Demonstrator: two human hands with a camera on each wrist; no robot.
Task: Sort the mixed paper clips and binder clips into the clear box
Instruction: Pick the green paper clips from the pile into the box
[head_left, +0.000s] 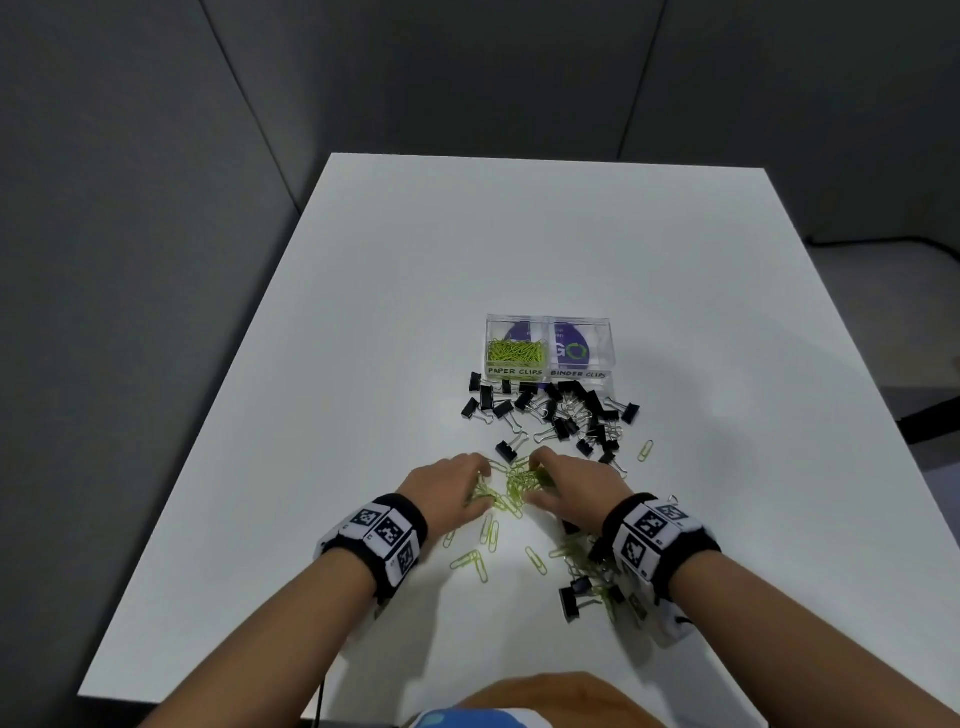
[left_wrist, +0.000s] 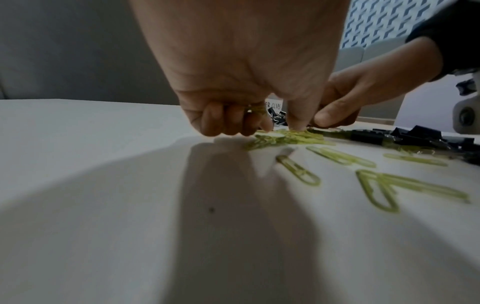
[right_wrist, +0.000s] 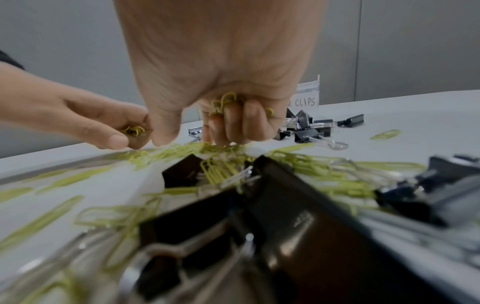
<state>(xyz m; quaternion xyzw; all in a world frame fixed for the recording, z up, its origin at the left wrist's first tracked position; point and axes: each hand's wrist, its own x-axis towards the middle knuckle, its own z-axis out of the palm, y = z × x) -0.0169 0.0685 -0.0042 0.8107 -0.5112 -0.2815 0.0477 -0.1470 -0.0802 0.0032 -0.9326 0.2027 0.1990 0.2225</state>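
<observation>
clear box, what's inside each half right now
The clear box has green paper clips heaped in its left half, labelled PAPER CLIPS. The right half, labelled BINDER CLIPS, shows only a purple sticker; its front bottom is hidden by that label.

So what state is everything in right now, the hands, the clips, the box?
Left hand: fingers curled, holding green paper clips.
Right hand: fingers curled round paper clips.
Paper clips: most loose on the table, some already in the box.
Binder clips: all loose on the table.
Box: open; paper-clip side partly filled, binder-clip side empty.
</observation>
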